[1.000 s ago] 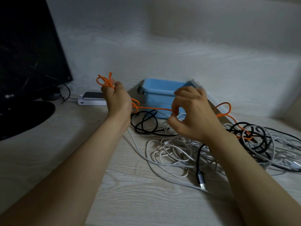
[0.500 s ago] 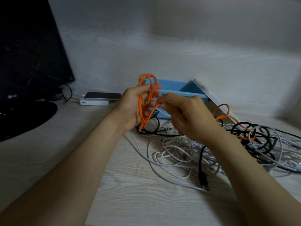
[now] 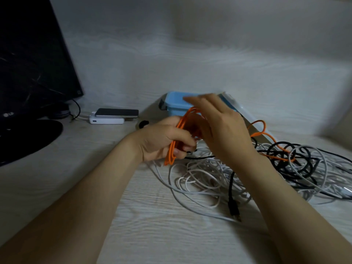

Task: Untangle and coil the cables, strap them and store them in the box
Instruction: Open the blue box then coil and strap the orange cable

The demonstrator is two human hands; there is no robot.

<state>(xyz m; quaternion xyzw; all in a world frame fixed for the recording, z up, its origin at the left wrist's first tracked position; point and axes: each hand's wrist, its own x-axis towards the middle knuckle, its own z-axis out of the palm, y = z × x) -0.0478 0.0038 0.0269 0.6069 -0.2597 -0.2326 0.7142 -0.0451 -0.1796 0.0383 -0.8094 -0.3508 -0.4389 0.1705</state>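
Gripping loops of orange cable [image 3: 172, 151], the left hand [image 3: 162, 141] sits at the centre of the frame, its fingers curled round the strands so that the loops stick out above and below the fist; the right hand [image 3: 222, 130] hovers just to the right of it, over the upper end of the loops, its fingers stretched out and blurred (whether any of them pinches the cable I cannot tell). From behind the right hand the free length of the orange cable runs toward the right of the frame and passes into a tangle of black cables [image 3: 301, 159]; white cables [image 3: 202, 180] lie in a loose heap on the desk [image 3: 152, 229] below and right of the hands, mixed with the black ones; one black cable ends in a plug [image 3: 234, 208] at lower centre-right. Behind the hands, just above centre, stands the blue box [image 3: 174, 103], its pale lid [image 3: 247, 114] leaning at its right side. At the upper left stands a dark monitor [image 3: 32, 60]; right of its base a phone [image 3: 117, 112] lies on top of a white charger block [image 3: 106, 121].
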